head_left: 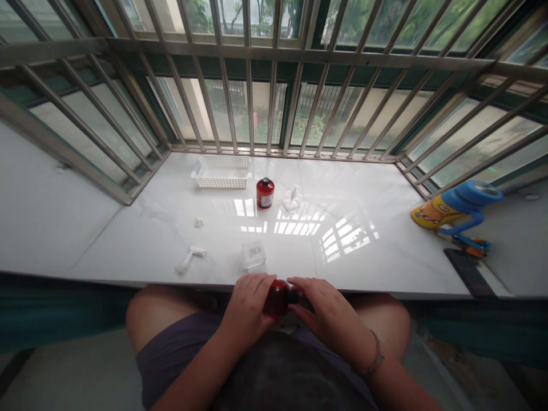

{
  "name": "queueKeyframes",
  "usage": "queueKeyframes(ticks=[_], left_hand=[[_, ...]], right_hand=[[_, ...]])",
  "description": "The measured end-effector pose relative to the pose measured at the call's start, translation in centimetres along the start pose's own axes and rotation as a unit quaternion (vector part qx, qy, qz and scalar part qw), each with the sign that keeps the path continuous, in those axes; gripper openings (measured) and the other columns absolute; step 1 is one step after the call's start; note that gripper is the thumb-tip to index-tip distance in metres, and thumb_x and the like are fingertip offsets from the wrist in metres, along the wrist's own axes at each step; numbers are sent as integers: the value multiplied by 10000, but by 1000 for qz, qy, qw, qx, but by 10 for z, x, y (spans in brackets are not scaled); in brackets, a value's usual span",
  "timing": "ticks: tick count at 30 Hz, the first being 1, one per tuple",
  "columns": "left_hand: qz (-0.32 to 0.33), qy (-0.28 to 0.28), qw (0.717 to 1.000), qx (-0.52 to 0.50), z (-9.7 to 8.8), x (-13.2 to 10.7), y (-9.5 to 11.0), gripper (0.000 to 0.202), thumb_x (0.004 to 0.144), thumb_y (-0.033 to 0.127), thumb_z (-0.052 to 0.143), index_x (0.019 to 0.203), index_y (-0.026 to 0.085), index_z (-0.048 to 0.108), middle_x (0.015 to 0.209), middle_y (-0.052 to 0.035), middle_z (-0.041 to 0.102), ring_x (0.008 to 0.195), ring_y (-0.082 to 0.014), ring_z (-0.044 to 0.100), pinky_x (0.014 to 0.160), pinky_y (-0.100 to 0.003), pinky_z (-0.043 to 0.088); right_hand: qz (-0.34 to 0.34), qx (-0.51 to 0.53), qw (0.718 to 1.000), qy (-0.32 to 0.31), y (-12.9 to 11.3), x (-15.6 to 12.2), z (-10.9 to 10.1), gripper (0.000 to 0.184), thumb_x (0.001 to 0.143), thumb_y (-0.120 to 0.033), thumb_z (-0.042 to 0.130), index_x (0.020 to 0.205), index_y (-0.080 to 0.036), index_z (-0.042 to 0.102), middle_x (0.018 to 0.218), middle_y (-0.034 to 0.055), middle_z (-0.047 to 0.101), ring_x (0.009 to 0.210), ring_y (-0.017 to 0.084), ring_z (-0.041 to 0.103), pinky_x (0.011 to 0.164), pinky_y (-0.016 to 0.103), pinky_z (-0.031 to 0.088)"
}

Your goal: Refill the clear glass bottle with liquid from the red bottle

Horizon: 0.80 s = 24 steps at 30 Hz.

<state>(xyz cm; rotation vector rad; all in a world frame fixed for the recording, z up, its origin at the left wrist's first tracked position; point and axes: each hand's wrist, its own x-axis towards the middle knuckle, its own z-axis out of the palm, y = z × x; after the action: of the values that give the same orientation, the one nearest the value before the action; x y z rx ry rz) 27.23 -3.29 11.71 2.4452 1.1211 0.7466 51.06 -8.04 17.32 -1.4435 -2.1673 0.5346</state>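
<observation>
A red bottle [276, 299] with a black cap [292, 295] lies tipped sideways over my lap, just below the counter's front edge. My left hand [250, 302] is closed round the bottle's body. The fingers and thumb of my right hand [327, 308] close about the capped end, on either side of the cap; part of that grip is hidden. A second red bottle [265, 195], dark-capped and with a white label, stands upright farther back on the counter. Nearest to my hands on the counter is a small clear box [254, 254].
A white plastic basket [221, 182] sits by the window bars. Crumpled white tissues [291, 198], a twisted tissue piece [191, 258] and a small white scrap [198, 222] lie on the white counter [368, 257]. At right are a blue-and-yellow flask [454, 206] and a dark phone [468, 273].
</observation>
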Motion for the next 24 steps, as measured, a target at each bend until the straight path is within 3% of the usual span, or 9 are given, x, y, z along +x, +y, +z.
queueKeyframes(ticks=[3,6,9,17,24], left_hand=[[3,7,1000,-3,-1,0,1,738,777,258,929,1426,202,582,1322,-154,741,1198,-366,708,1067,-557,564],[4,2,1000,-5,-1,1,1,720,793,250,912,1429,207,577,1325,-155,739,1193,-367,709,1063,-562,564],[2,-3,1000,-3,-2,0,0,703,810,247,889,1439,222,576,1334,-156,737,1201,-377,709,1067,-575,558],[5,8,999,32,-1,-2,1,725,805,209,865,1465,215,565,1352,-157,738,1229,-383,700,1127,-603,510],[-16,39,995,94,-4,-3,13,706,830,146,824,1485,193,564,1337,-147,747,1210,-375,704,1181,-629,446]], right_hand=[[10,7,1000,13,1,0,0,553,979,-194,783,1466,-249,527,1211,100,766,1055,299,756,955,518,642],[-9,28,1000,2,-1,1,-3,542,974,-119,734,1459,-268,541,1304,99,748,1146,291,737,1010,502,625],[-10,34,999,-7,-2,2,-4,501,967,-81,698,1414,-272,576,1266,83,761,1116,287,743,994,493,625],[68,68,994,47,0,-1,8,361,957,-200,737,1294,-256,620,1111,71,776,928,248,751,858,410,641],[162,133,975,73,-7,2,16,394,976,-295,712,1298,-267,487,1118,47,792,708,175,657,705,340,577]])
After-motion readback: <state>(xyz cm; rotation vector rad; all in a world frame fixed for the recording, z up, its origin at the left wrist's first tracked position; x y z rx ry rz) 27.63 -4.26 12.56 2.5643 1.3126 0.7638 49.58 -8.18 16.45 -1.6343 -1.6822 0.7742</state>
